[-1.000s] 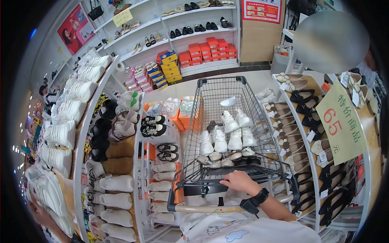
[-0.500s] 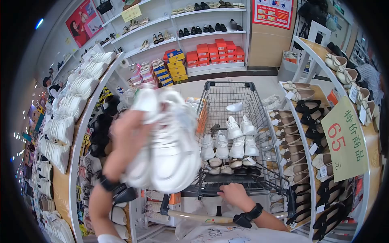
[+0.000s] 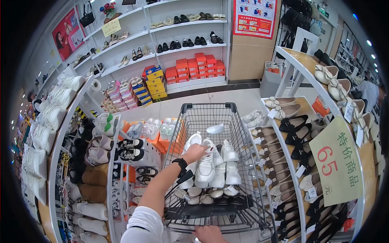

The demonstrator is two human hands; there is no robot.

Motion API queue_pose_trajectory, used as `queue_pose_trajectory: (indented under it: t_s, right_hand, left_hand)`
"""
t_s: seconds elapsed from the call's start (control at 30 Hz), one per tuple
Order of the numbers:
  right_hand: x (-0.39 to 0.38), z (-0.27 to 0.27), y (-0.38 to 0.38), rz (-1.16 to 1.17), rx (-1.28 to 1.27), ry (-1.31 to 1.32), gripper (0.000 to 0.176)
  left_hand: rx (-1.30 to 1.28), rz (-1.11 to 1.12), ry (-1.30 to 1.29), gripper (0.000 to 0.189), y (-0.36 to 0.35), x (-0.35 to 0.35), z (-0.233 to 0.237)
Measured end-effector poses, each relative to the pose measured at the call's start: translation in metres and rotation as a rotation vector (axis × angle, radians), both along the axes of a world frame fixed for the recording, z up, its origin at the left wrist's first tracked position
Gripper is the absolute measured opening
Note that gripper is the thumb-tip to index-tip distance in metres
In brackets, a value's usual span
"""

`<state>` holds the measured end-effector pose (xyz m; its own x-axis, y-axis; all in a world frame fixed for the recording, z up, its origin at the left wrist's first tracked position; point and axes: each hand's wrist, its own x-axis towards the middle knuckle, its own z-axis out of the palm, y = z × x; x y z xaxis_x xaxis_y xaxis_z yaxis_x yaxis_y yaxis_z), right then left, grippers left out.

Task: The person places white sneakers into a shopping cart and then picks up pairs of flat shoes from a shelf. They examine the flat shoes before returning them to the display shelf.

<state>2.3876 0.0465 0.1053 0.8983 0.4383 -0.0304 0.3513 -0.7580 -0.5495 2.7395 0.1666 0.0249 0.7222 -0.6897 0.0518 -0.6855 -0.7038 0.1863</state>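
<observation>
Compared with the earlier frame, the left hand (image 3: 193, 154) has swung forward and to the right, so the white pair (image 3: 205, 168) is now within the outline of the cart (image 3: 229, 106), not beside it. The fingers close around the collars, bunched where the two shoes meet; which edge each fingertip pinches is hidden.

From those fingers the pair extends back toward the wearer, toes nearest the body, its long axis along the cart's length. The left hand is the nearer one by far. The right hand (image 3: 209, 235) lies at the cart's near end, well apart from the pair; the lower edge of the view cuts it off, and I cannot tell whether it grips or only rests.

Just right of the pair are other white shoes (image 3: 231, 172), partly covered by it; nearer the wearer runs a row of flats (image 3: 206, 199). Whether the pair hangs or already touches what lies below is hard to make out.

Farther out, white sneakers (image 3: 34, 162) line the left rack (image 3: 45, 214), and a sign (image 3: 339, 174) hides part of the right rack (image 3: 300, 59).
</observation>
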Motion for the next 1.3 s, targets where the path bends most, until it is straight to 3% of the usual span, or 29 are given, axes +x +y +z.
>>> queue_pose_trajectory:
  t_s: [0.07, 0.2, 0.47, 0.57, 0.73, 0.93, 0.97, 1.0, 1.1, 1.3]
  right_hand:
    - [0.001, 0.003, 0.001, -0.018, -0.012, -0.025, 0.014]
    - [0.007, 0.008, -0.002, 0.054, -0.018, 0.024, 0.014]
    - [0.018, 0.01, -0.005, 0.032, 0.023, 0.141, 0.021]
    - [0.022, 0.014, -0.005, 0.037, 0.006, 0.194, 0.022]
    - [0.025, 0.011, -0.005, 0.059, 0.005, 0.187, 0.018]
    - [0.03, 0.008, -0.006, 0.061, 0.04, 0.155, 0.013]
    - [0.03, 0.007, -0.005, 0.06, 0.046, 0.157, 0.013]
    - [0.03, 0.006, -0.006, 0.056, 0.065, 0.141, 0.013]
    - [0.033, 0.007, -0.006, 0.07, 0.054, 0.147, 0.014]
    - [0.035, 0.012, -0.007, 0.089, 0.023, 0.188, 0.022]
  left_hand:
    - [-0.005, 0.135, 0.024, 0.029, 0.006, 0.015, -0.01]
    - [-0.001, 0.294, 0.07, 0.032, 0.03, 0.047, -0.031]
    - [-0.116, 0.268, 0.108, 0.029, 0.042, 0.053, -0.032]
    - [-0.142, 0.394, 0.13, 0.03, 0.05, 0.052, -0.02]
    - [-0.172, 0.447, 0.062, 0.028, 0.061, 0.076, -0.058]
    - [0.046, 0.637, 0.075, 0.033, 0.058, 0.061, -0.091]
    - [0.049, 0.644, 0.074, 0.047, 0.063, 0.053, -0.098]
    - [0.052, 0.642, 0.073, 0.047, 0.068, 0.045, -0.104]
    - [-0.071, 0.534, -0.082, 0.071, 0.075, 0.026, -0.11]
    - [0.066, 0.506, 0.038, 0.059, 0.071, 0.006, -0.121]
